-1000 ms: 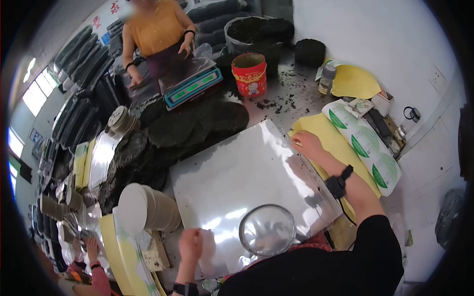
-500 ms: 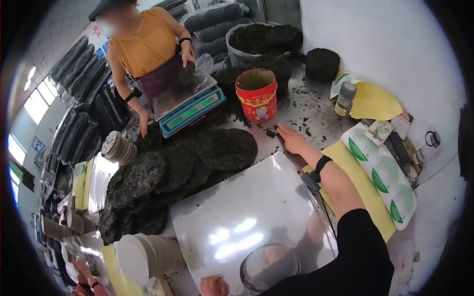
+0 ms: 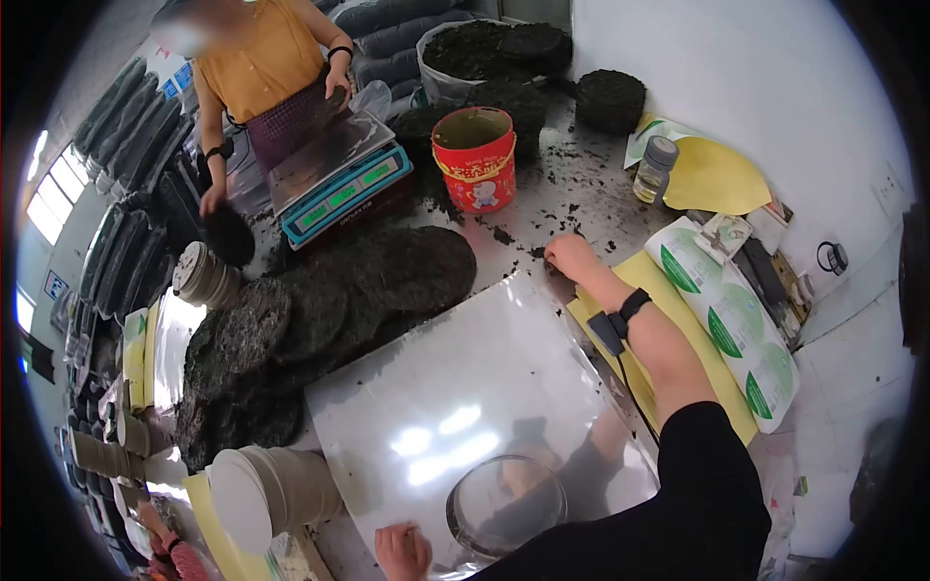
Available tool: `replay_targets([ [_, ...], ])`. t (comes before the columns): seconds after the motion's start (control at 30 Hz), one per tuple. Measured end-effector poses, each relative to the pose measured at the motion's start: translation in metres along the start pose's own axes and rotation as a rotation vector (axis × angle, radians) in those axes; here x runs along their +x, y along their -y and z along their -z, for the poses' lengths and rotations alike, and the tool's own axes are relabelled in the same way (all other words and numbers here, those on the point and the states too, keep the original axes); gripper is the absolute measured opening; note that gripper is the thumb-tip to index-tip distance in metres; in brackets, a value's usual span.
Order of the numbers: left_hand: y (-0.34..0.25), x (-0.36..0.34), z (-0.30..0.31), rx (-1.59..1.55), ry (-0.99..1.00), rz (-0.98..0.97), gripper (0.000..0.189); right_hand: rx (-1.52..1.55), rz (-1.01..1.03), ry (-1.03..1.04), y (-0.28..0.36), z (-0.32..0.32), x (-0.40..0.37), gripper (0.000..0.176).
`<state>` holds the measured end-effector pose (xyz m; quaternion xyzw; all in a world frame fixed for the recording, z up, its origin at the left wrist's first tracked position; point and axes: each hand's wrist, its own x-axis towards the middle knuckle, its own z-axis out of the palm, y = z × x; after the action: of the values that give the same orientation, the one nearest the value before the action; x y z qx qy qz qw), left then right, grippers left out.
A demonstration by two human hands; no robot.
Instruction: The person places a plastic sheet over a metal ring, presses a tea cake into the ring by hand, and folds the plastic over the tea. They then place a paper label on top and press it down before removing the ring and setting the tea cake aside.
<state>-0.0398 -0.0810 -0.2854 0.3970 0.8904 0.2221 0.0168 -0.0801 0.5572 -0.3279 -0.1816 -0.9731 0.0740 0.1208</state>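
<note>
My right hand (image 3: pixel 572 257) rests on the metal table (image 3: pixel 528 218) past the far corner of a shiny sheet (image 3: pixel 436 378), fingers curled down by dark crumbs. Whatever it pinches is hidden. My left hand (image 3: pixel 402 552) is curled at the sheet's near edge, beside a clear-centred metal ring (image 3: pixel 506 505); I cannot make out anything in it. Dark round cakes (image 3: pixel 329 310), like dried seaweed, overlap left of the sheet. Beyond my right hand stands a red bucket (image 3: pixel 475 165). A stack of pale discs (image 3: pixel 276 492) lies near my left hand.
Across the table a person (image 3: pixel 266 58) holds dark cakes in both hands beside a blue scale (image 3: pixel 347 198). A jar (image 3: pixel 656 169), yellow paper (image 3: pixel 717 186) and a white-green roll (image 3: pixel 727 324) lie along the right wall. A sack (image 3: pixel 446 82) of dark material stands behind.
My right hand has gone from lying flat to curled fingers near the crumbs. The other person's lower hand has lifted a dark cake at the scale's left. The whole view has shifted slightly.
</note>
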Motion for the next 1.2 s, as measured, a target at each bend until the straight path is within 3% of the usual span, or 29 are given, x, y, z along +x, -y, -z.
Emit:
replay_targets([
  [0.2,-0.001,0.003,-0.001,-0.076,-0.134,-0.027,0.017,0.667,-0.298,-0.359,-0.011,0.075,-0.085,0.016],
  [0.27,0.002,0.001,-0.001,-0.084,-0.138,-0.051,0.017,0.658,-0.355,-0.407,-0.009,0.124,-0.151,0.014],
  [0.33,-0.001,0.003,0.002,-0.101,-0.121,-0.061,0.016,0.556,-0.571,-0.304,-0.024,0.15,-0.223,0.015],
  [0.43,-0.002,-0.001,0.001,-0.124,-0.108,-0.042,0.015,0.108,-0.508,-0.084,-0.045,0.151,-0.329,0.017],
  [0.47,-0.002,-0.002,0.001,-0.143,-0.099,-0.04,0.015,-0.061,-0.358,-0.143,-0.039,0.151,-0.356,0.02],
  [0.57,0.012,-0.013,-0.013,-0.178,-0.141,0.007,0.013,0.194,-0.659,-0.264,-0.004,0.169,-0.378,0.025],
  [0.6,0.014,-0.014,-0.013,-0.162,-0.138,-0.034,0.014,0.177,-0.688,-0.2,0.015,0.177,-0.374,0.026],
  [0.67,0.012,-0.012,-0.002,-0.277,-0.067,0.11,0.014,0.15,-0.746,-0.069,0.052,0.194,-0.35,0.028],
  [0.7,0.007,-0.006,0.002,-0.341,-0.04,0.184,0.015,0.311,-0.759,0.037,0.064,0.187,-0.33,0.029],
  [0.73,0.01,0.003,0.007,-0.385,-0.089,0.114,0.017,0.593,-0.427,-0.198,0.077,0.161,-0.323,0.026],
  [0.77,0.017,0.014,0.015,-0.427,-0.139,0.048,0.02,0.633,-0.328,-0.077,0.127,0.181,-0.297,0.027],
  [0.8,0.015,0.022,0.023,-0.464,-0.191,-0.009,0.024,0.659,-0.092,-0.142,0.163,0.167,-0.284,0.04],
  [0.83,-0.006,0.035,0.032,-0.485,-0.311,-0.104,0.031,0.777,0.094,-0.058,0.203,0.172,-0.268,0.051],
  [0.87,-0.047,0.051,0.058,-0.414,-0.298,-0.246,0.041,0.737,0.31,-0.067,0.241,0.168,-0.257,0.063],
  [0.9,-0.075,0.057,0.069,-0.436,-0.234,-0.338,0.068,0.862,0.397,-0.062,0.283,0.169,-0.251,0.07],
  [0.93,-0.092,0.063,0.061,-0.576,-0.269,-0.541,0.066,0.995,0.498,-0.05,0.326,0.175,-0.251,0.078],
  [0.97,-0.145,0.062,0.075,-0.613,-0.336,-0.532,0.085,1.09,0.593,-0.021,0.364,0.186,-0.256,0.084],
  [1.0,-0.145,0.05,0.064,-0.664,-0.436,-0.405,0.085,1.347,0.746,-0.215,0.388,0.189,-0.262,0.085],
  [1.03,-0.193,0.041,0.09,-1.013,-0.46,-0.5,0.09,1.461,0.743,-0.102,0.394,0.204,-0.275,0.082],
  [1.07,-0.204,0.035,0.094,-1.016,-0.498,-0.531,0.089,1.282,0.854,-0.261,0.398,0.203,-0.28,0.08],
  [1.1,-0.199,0.028,0.089,-0.952,-0.53,-0.551,0.088,1.122,0.981,-0.329,0.39,0.227,-0.284,0.076],
  [1.2,-0.166,0.028,0.075,-0.613,-0.537,-0.601,0.086,1.648,0.993,-0.22,0.405,0.203,-0.294,0.074],
])
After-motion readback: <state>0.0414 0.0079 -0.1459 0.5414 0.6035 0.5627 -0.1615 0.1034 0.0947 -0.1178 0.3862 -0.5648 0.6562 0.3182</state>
